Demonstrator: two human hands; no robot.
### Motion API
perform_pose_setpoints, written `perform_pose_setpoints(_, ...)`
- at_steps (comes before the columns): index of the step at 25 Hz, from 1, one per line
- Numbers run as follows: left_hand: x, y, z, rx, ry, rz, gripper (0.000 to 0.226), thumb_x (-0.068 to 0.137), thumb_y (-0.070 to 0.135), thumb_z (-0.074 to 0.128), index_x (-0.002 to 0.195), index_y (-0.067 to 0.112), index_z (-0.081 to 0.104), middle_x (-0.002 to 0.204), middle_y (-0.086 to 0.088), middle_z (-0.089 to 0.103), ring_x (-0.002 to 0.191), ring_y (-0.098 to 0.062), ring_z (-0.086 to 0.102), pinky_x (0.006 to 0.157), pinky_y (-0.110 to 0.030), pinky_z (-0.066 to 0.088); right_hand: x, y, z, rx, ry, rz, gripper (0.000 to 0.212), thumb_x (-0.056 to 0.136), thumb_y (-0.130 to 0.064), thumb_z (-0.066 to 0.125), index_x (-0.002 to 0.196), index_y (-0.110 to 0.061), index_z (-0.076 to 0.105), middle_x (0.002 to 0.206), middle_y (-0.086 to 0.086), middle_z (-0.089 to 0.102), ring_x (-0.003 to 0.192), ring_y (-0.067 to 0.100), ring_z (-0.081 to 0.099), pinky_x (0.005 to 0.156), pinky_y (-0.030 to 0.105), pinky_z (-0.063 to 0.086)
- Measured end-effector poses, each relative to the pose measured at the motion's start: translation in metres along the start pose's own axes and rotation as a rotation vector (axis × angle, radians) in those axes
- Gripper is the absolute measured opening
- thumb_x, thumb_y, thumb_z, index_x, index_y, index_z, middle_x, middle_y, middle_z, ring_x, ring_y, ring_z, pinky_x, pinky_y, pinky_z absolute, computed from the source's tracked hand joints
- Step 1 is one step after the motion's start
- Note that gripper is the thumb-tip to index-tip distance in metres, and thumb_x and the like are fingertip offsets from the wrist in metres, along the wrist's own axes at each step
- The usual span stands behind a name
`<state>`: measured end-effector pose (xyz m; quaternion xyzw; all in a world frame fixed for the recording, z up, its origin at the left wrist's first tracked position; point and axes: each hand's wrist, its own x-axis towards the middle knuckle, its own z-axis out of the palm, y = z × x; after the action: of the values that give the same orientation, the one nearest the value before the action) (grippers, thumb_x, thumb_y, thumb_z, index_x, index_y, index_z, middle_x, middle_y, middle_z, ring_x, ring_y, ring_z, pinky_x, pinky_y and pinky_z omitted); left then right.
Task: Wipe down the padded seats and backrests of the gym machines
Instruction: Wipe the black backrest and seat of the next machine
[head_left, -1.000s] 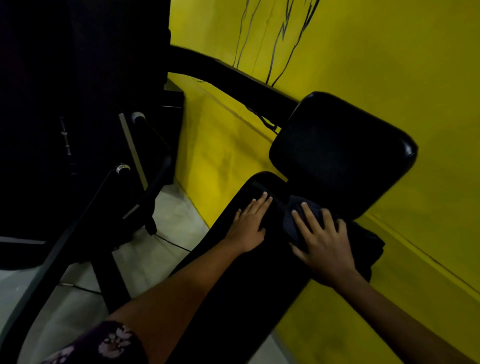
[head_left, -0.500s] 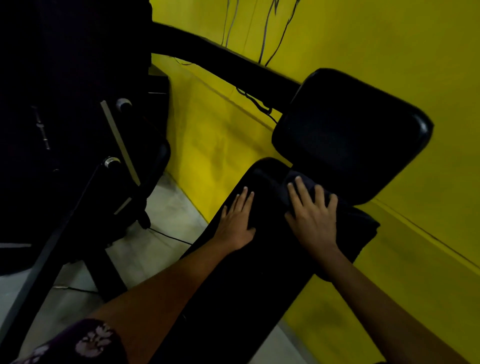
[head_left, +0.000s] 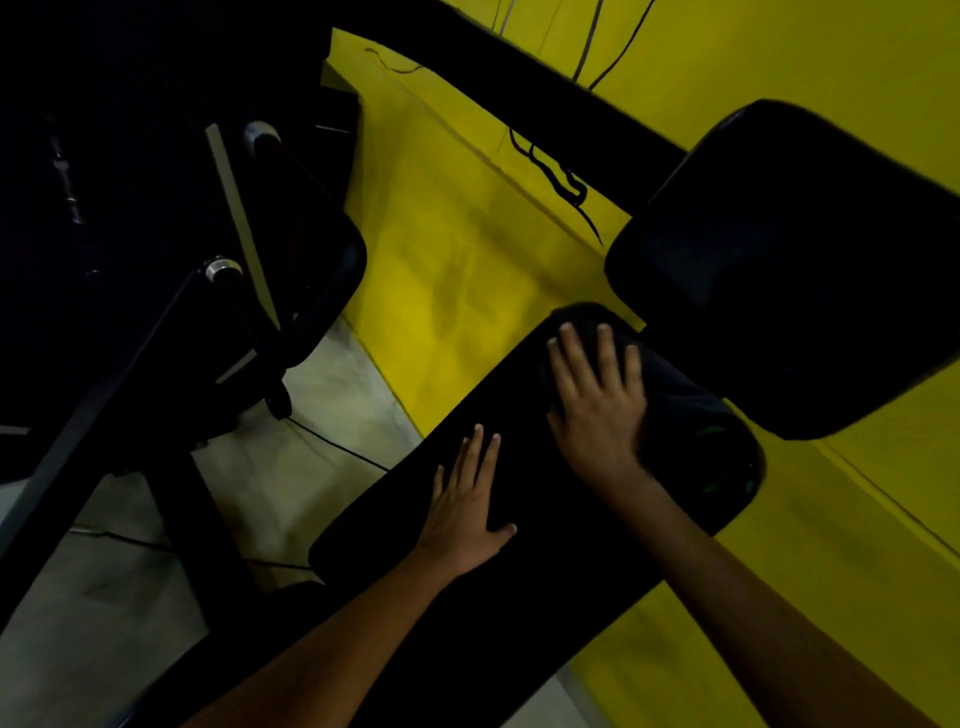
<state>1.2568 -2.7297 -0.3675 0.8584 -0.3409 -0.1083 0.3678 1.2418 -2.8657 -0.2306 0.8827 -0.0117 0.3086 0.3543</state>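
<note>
— Yellow wall (head_left: 779, 57) takes up most of the background, right?
— Yes, it runs behind and to the right of both hands, with thin black cables (head_left: 558, 179) hanging on it. Dark machine frame (head_left: 156, 234) fills the far left, standing on pale floor (head_left: 93, 613).
— And the padding?
— Long black padded seat (head_left: 519, 587) lies directly under both palms, slanting up toward the wall. Black backrest pad (head_left: 789, 270) sits just above and right of the right hand, tilted, close to the seat's upper end.
— What is the cloth doing?
— Dark cloth (head_left: 675, 395) lies on the upper end of the seat, under the right hand (head_left: 597, 400) and spreading out to its right. It is hard to separate from the black padding.
— How are the hands set?
— Right hand presses flat on the cloth, fingers straight and slightly spread. Left hand (head_left: 467, 504) rests flat on bare padding just below and left of the right, fingers extended, holding nothing.
</note>
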Motion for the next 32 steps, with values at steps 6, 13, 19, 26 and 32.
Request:
perform_pose_setpoints(6,-0.005,-0.018,0.004,-0.006,-0.034,0.010,0.106,0.082,0.044,0.064,0.146,0.032,-0.020,0.154,0.012,-0.027,0.145,-0.012,-0.015,0.115,-0.049,0.007,-0.020,-0.014,0.003,0.026,0.007,0.356,0.067,0.076,-0.031,0.044,0.140,-0.015,0.046,0.147,0.004,0.042,0.138,0.032,0.025,0.116,0.048,-0.005)
perform_pose_setpoints(13,-0.012,-0.032,0.003,0.116,-0.123,-0.015,0.108,0.082,0.038,0.066,0.145,0.035,-0.021,0.153,0.014,-0.028,0.146,-0.020,-0.011,0.114,-0.052,0.010,-0.119,-0.090,-0.001,0.065,-0.102,0.473,0.059,0.089,-0.034,0.043,0.146,-0.018,0.035,0.159,-0.004,0.012,0.147,0.025,0.007,0.117,0.049,0.000)
perform_pose_setpoints(19,-0.011,-0.044,0.008,0.046,-0.117,0.076,0.110,0.081,0.033,0.069,0.138,0.041,-0.024,0.143,0.022,-0.035,0.145,-0.017,-0.013,0.114,-0.051,0.012,-0.084,-0.052,-0.003,-0.006,0.035,0.850,0.066,0.087,-0.033,0.055,0.147,-0.014,0.034,0.152,0.006,0.032,0.140,0.035,0.018,0.116,0.048,0.005)
perform_pose_setpoints(26,-0.031,-0.063,0.020,0.092,-0.163,0.068,0.103,0.084,0.029,0.066,0.147,0.034,-0.015,0.155,0.010,-0.025,0.146,-0.017,-0.013,0.115,-0.051,0.010,-0.150,-0.073,0.003,0.077,-0.069,0.503,0.061,0.091,-0.041,0.041,0.146,-0.014,0.036,0.152,0.005,0.033,0.145,0.030,0.010,0.117,0.046,0.001)
perform_pose_setpoints(32,-0.065,-0.097,0.036,0.120,-0.239,-0.030,0.101,0.087,0.028,0.064,0.147,0.031,-0.018,0.155,0.009,-0.026,0.146,-0.018,-0.014,0.117,-0.052,0.008,-0.112,-0.093,0.018,0.071,-0.041,0.518,0.067,0.082,-0.036,0.052,0.142,-0.010,0.040,0.149,0.008,0.039,0.138,0.035,0.021,0.117,0.043,0.001)
